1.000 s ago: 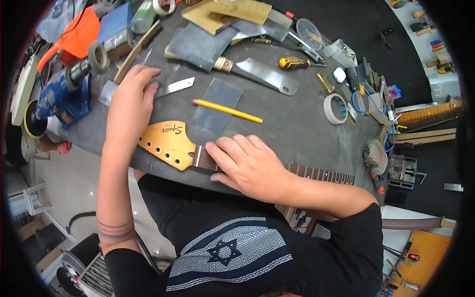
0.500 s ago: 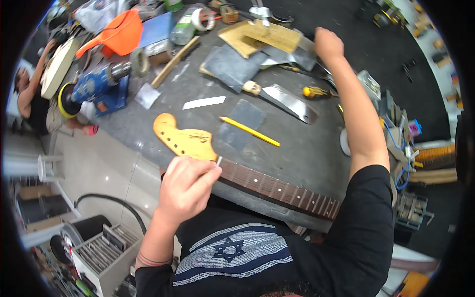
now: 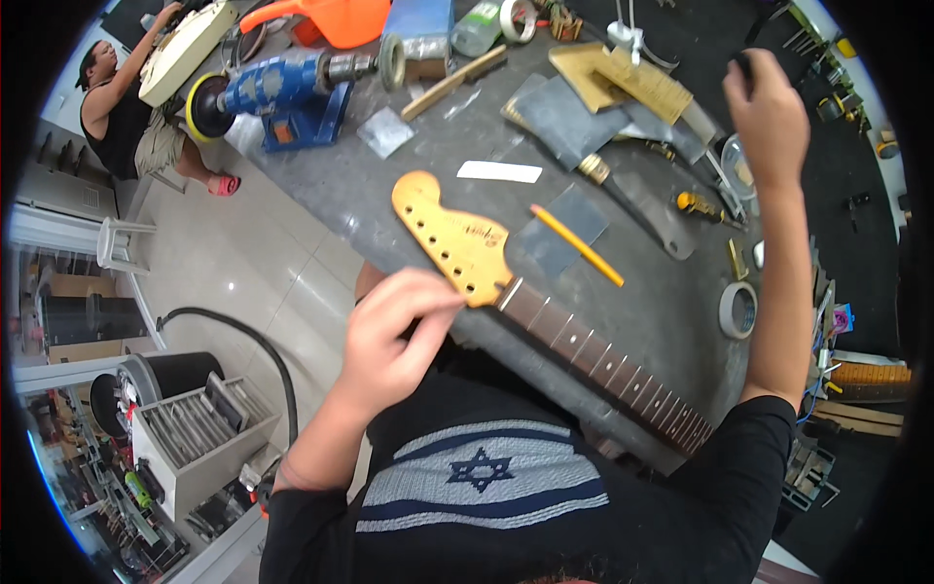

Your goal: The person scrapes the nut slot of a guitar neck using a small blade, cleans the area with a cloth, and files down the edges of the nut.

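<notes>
A guitar neck (image 3: 611, 370) with a dark fretboard and a pale wood headstock (image 3: 449, 237) lies aslant along the table's near edge. A thin whitish strip crosses it where headstock and fretboard meet. My left hand (image 3: 397, 331) is closed, thumb and finger together at the headstock's near edge. Far to the right, my right hand (image 3: 773, 122) is raised and closed around a small black object (image 3: 745, 64), mostly hidden by the fingers. Beyond the neck, a yellow pencil (image 3: 579, 246) lies partly on a dark sandpaper sheet (image 3: 555, 234). A white strip (image 3: 499, 172) lies farther back.
A blue bench grinder (image 3: 282, 92) stands at the left back. A wide blade (image 3: 647, 209), yellow-handled cutters (image 3: 702, 206) and a tape roll (image 3: 737, 311) lie toward the right. A co-worker (image 3: 117, 102) sits at far left beside a cream guitar body (image 3: 185, 54).
The view has shifted, so the table sits differently in it. My left hand has slid from the nut end to the headstock's near edge. My right hand now shows a black object.
</notes>
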Tool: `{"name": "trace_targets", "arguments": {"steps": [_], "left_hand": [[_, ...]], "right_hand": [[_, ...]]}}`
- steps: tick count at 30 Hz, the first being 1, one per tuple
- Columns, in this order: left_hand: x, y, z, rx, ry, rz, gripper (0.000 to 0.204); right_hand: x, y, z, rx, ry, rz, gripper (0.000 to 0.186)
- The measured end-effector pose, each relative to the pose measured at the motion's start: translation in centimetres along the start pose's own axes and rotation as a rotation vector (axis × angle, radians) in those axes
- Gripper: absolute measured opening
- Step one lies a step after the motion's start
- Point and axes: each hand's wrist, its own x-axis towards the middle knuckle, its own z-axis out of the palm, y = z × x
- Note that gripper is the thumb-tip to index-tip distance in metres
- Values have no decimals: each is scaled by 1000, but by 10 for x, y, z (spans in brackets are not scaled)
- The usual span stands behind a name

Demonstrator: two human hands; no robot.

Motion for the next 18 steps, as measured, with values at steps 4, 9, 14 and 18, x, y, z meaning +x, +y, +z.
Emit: {"name": "trace_targets", "arguments": {"steps": [4, 9, 14, 18], "left_hand": [[25, 23, 12, -706, -235, -405, 39], [39, 39, 31, -1051, -188, -407, 54], [48, -15, 7, -419, 11, -261, 25], [53, -37, 18, -387, -228, -297, 21]], "right_hand": [[-29, -115, -89, 590, 151, -15, 22], [-117, -223, -126, 789, -117, -270, 50], [-160, -240, -131, 643, -471, 183, 67], [-192, -246, -122, 406, -788, 150, 68]]}}
